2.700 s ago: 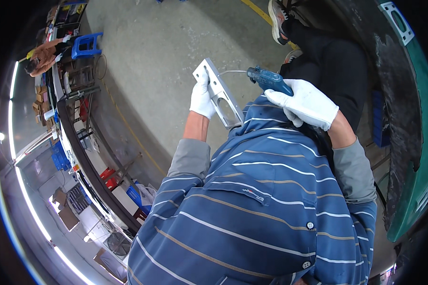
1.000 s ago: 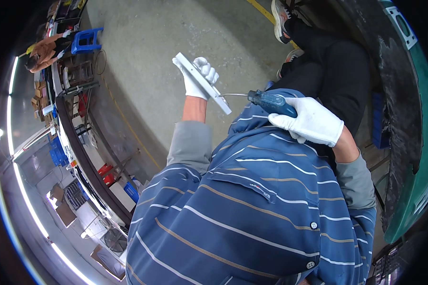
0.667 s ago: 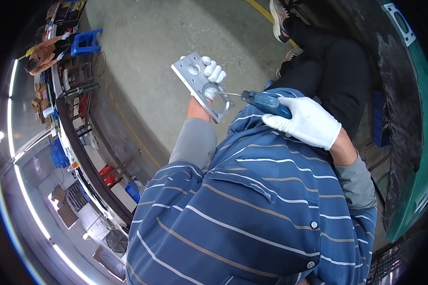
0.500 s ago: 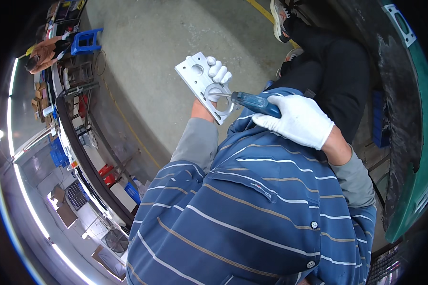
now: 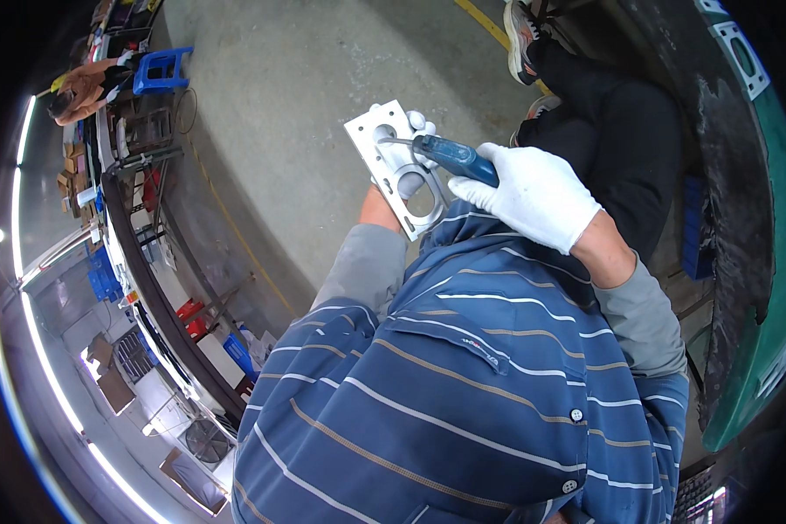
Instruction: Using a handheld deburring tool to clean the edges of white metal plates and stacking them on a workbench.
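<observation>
Above the striped shirt point(image 5: 463, 384), a flat metal plate point(image 5: 393, 166) with round holes is held up in the left hand point(image 5: 415, 148), which is gloved in white. Its fingers point(image 5: 421, 122) are seen behind the plate and through its upper holes, closed on the plate's far edge, so the grip is shut on the plate. The plate is tilted, its face turned toward the camera, over the concrete floor point(image 5: 323, 87). A tool point(image 5: 450, 155) with a blue handle is clasped in the right hand point(image 5: 533, 196), also in a white glove, the grip wrapped fully around the handle. The tool's thin metal tip is laid against the plate beside its upper hole. Both hands are kept close together, just in front of the chest. Dark trousers point(image 5: 611, 131) and shoes point(image 5: 522, 35) are seen at the upper right. At the far upper left, a blue stool point(image 5: 162, 70) is stood near another person point(image 5: 83, 87), well apart from the hands
</observation>
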`<state>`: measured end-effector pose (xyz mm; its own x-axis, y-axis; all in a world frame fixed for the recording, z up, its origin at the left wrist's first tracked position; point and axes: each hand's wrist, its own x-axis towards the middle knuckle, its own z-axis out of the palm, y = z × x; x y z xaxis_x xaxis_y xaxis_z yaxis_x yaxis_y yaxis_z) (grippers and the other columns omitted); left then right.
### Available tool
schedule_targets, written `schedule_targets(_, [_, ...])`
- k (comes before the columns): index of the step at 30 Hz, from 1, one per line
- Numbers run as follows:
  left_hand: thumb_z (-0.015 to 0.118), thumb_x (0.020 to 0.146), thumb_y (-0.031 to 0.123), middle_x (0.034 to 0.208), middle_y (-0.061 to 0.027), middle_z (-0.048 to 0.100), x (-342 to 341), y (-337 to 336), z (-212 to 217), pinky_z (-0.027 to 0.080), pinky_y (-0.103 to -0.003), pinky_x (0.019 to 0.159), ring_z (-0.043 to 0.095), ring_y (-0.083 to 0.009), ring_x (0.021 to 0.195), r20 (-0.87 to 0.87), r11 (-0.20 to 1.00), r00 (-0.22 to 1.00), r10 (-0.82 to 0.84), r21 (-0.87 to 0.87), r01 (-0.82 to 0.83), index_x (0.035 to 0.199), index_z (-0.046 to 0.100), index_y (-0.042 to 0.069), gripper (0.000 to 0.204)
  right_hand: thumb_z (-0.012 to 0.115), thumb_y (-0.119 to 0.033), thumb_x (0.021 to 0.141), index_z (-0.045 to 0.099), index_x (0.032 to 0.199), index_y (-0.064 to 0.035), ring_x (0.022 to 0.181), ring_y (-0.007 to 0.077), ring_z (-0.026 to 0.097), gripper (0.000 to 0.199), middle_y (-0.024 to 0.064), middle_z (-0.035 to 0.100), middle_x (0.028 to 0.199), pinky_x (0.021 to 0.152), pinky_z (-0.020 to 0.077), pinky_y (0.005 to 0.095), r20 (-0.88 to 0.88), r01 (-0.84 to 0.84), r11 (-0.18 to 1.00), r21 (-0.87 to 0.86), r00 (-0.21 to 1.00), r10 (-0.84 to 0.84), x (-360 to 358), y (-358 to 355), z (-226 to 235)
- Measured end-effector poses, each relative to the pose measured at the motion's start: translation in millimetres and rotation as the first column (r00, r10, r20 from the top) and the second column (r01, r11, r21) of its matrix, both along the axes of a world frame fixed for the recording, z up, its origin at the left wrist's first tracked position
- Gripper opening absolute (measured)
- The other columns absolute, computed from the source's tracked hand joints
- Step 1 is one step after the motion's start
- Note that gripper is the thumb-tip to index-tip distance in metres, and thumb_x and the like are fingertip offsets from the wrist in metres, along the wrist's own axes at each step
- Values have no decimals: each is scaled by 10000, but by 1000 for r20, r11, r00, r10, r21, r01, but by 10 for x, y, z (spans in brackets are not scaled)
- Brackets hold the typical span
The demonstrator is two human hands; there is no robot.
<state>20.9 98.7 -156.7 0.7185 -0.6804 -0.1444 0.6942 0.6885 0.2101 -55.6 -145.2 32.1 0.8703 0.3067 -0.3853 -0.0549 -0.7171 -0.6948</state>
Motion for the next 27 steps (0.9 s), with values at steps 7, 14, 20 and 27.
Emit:
schedule_targets(7, [424,1022,633,777,-58,602,-46,-11,-48,434,-353,595,544,-194,654,-34,997,999,-33,-69,31,1144,689,58,645,614,-532,1006,714,1063,11,697,284,711,555,146,737,870,697,562,355,46,110,993,-50,993,-108,133,-60,-48])
schedule_targets(14, [465,1003,642,783,-65,609,-55,131,51,422,-335,563,555,-194,648,-63,1000,998,-2,-12,1,1151,688,59,641,628,-512,1006,717,1051,7,694,269,708,528,142,736,870,697,561,357,-68,107,994,-38,992,-109,107,-146,-62])
schedule_targets(20, [510,981,591,744,-47,586,39,192,124,419,-315,566,527,-170,633,-129,997,989,72,-7,-74,1052,674,74,547,642,-511,1004,719,1051,10,682,277,701,529,140,730,851,700,562,350,-93,14,999,-29,996,-17,-152,-229,-76])
schedule_targets(27, [594,956,360,698,-7,551,245,256,75,422,-302,572,502,-146,622,88,971,996,4,-240,17,890,606,106,263,632,-513,1012,721,1048,3,677,287,701,525,137,729,838,709,563,350,-109,3,999,-52,994,-8,-486,-343,-91])
